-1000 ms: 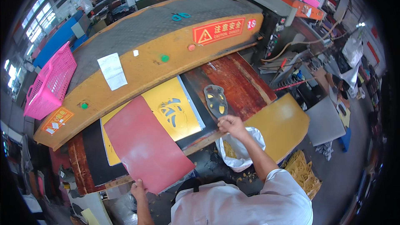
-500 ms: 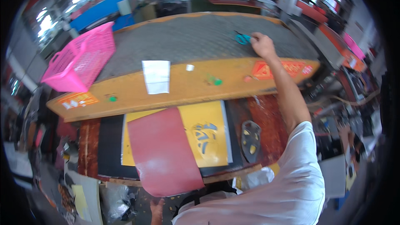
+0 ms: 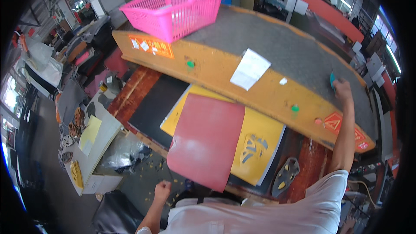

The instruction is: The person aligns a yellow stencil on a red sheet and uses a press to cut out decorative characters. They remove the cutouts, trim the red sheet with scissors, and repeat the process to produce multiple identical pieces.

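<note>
At the far right, my right hand (image 3: 342,89) is closed on teal-handled scissors (image 3: 332,79) over the dark top of the orange machine beam (image 3: 208,67). Only part of the scissors shows past my fingers. My left hand (image 3: 163,190) hangs low near my body with its fingers curled, apart from everything, and nothing shows in it. Between my arms, a dull red sheet (image 3: 206,138) lies over a yellow sheet (image 3: 264,132) with cut-out shapes, its near end hanging past the table edge. To their right lies a dark sole-shaped piece (image 3: 286,176) with holes.
A pink plastic basket (image 3: 173,15) stands on the beam's left end. White paper (image 3: 250,69) lies along its front. At left is a side table (image 3: 102,125) with a pale yellow sheet (image 3: 90,135) and several small pieces. A clear plastic bag (image 3: 125,151) lies beside it.
The view has swung left, bringing the side table into sight. My right hand has taken hold of the scissors and turned them. My left hand has come up further into view.
</note>
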Motion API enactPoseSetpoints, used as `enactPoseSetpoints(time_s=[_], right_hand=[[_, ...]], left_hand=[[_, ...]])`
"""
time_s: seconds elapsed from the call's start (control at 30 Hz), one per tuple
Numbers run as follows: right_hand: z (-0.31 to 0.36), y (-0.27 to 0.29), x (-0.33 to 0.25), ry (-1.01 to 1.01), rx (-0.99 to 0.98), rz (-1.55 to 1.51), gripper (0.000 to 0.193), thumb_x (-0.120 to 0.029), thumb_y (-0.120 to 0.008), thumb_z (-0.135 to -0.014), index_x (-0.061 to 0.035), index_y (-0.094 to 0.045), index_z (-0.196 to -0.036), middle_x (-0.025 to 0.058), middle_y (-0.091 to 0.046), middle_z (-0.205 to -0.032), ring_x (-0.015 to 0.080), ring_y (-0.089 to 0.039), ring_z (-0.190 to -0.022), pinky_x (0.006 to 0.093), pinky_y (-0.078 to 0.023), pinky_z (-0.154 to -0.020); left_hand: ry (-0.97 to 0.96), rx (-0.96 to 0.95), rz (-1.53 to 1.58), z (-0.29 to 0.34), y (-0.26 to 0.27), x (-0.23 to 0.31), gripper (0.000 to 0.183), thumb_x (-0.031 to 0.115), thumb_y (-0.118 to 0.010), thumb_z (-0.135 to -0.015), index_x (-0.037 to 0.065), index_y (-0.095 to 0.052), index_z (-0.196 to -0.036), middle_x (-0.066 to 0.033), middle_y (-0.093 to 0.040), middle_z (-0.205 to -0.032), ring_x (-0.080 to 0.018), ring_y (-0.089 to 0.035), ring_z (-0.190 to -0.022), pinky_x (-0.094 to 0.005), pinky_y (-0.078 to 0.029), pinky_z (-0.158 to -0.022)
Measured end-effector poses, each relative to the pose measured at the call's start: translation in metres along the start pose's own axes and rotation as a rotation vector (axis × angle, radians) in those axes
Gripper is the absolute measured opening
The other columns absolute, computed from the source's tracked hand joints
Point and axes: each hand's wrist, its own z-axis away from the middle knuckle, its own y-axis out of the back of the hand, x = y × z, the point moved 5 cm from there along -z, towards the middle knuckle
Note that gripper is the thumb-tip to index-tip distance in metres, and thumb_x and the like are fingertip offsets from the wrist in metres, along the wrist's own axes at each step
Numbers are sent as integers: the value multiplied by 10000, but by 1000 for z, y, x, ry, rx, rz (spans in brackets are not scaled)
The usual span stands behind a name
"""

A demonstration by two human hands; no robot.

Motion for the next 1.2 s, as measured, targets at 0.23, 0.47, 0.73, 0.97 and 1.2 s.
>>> enactPoseSetpoints(time_s=[0.23,0.47,0.73,0.97,1.2], right_hand=[[371,-167,-10,-299,-797,-1142,406,-233,-745,-924,-41,-687,-1278,38,-720,-1047,145,-684,-842,319,-568,-726],[682,-326,-4,-781,-1047,-1407,467,-174,-721,-981,30,-616,-1388,146,-732,-1142,254,-745,-943,412,-631,-790],[747,-286,-18,90,-405,-399,412,-70,-707,-945,32,-644,-1339,193,-745,-1158,303,-748,-1015,395,-599,-907],[762,-312,-22,23,-463,51,712,-178,-748,-857,-23,-504,-1507,272,-661,-1259,458,-688,-1044,498,-577,-895],[759,-315,56,-390,-725,-228,824,-226,-795,-861,2,-437,-1568,182,-749,-985,238,-726,-849,384,-580,-786]], left_hand=[[-324,-788,532,77,-26,179,570,393,-628,-1070,-27,-534,-1445,-174,-653,-1337,-276,-649,-1225,-405,-548,-1012],[-87,-1101,650,86,-17,149,534,409,-554,-1109,-7,-546,-1444,-102,-667,-1309,-197,-655,-1167,-381,-550,-1012],[-72,-798,486,66,-5,78,370,352,-525,-1131,15,-657,-1207,-68,-727,-1120,-116,-662,-964,-304,-535,-863],[-287,-857,132,89,-34,57,351,295,-482,-1138,1,-673,-1171,-42,-703,-1032,-116,-609,-913,-300,-500,-845],[-328,-1146,-148,64,-94,20,564,473,-446,-1128,-17,-703,-1240,-133,-743,-1156,-221,-665,-1131,-365,-496,-1009]])
